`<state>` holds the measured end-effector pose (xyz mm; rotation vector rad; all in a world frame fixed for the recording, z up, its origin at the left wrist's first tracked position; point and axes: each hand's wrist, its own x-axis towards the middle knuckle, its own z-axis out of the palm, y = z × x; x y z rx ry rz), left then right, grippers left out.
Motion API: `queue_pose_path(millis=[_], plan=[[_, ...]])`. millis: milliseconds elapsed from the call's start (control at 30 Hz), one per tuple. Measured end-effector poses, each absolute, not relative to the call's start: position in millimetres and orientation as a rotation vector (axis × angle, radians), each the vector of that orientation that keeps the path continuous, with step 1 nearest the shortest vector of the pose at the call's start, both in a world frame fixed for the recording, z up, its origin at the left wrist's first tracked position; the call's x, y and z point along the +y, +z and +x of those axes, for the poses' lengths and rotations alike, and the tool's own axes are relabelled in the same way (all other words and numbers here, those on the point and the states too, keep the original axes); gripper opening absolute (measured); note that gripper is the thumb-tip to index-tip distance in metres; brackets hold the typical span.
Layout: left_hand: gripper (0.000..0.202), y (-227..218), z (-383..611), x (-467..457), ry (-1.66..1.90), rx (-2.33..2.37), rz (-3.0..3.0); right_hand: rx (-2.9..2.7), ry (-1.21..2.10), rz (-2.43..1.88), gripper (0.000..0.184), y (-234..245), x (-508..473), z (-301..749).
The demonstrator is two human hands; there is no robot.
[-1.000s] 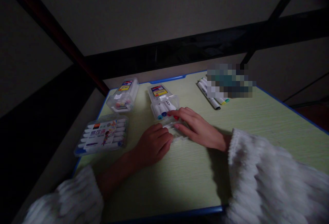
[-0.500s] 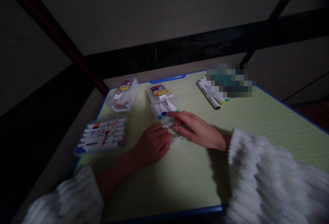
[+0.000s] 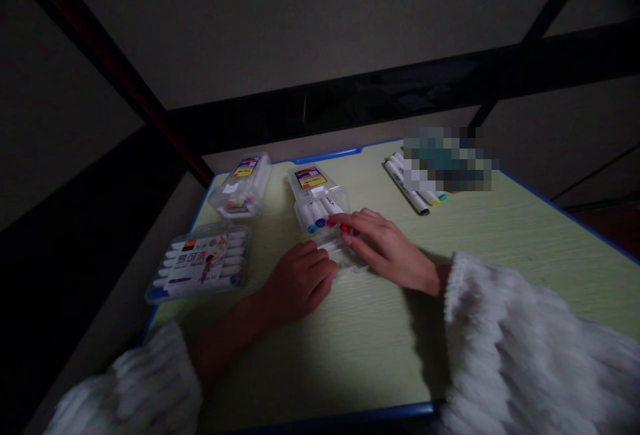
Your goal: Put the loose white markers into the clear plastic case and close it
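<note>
In the head view, an open clear marker case [image 3: 311, 180] with a yellow label lies mid-table. White markers [image 3: 320, 211] with teal, blue and reddish caps show at its near end. My right hand [image 3: 390, 248] is at that opening, with a red-capped marker [image 3: 345, 228] between index finger and thumb; its barrel is mostly hidden. The clear lid [image 3: 345, 256] lies folded down toward me, below the right fingers. My left hand [image 3: 300, 282] is closed, with curled fingers at the lid's left edge; the fingertips are hidden.
A second clear marker case [image 3: 245, 182] stands at the back left. A flat pack of markers [image 3: 200, 262] lies at the left edge. Several loose markers [image 3: 407, 187] lie at the right, beside a pixelated patch [image 3: 447, 158]. A blue edge [image 3: 390, 411] borders the table.
A red cap now shows between my right thumb and index finger, and another reddish cap shows beside the blue one. The right hand has shifted slightly right; my left hand stays put.
</note>
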<state>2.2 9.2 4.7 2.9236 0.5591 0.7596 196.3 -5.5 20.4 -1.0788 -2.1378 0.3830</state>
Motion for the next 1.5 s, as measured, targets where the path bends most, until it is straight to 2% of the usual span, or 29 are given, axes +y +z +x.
queue_pose_path(millis=[900, 1500], plan=[[0.026, 4.3, 2.5, 9.3, 0.762, 0.558, 2.927, -2.16, 0.216, -1.069, 0.035, 17.8, -3.0, 198.7], [0.027, 6.7, 2.9, 8.3, 0.764, 0.567, 2.932, -2.137, 0.297, -1.049, 0.035, 18.5, -2.2, 202.0]])
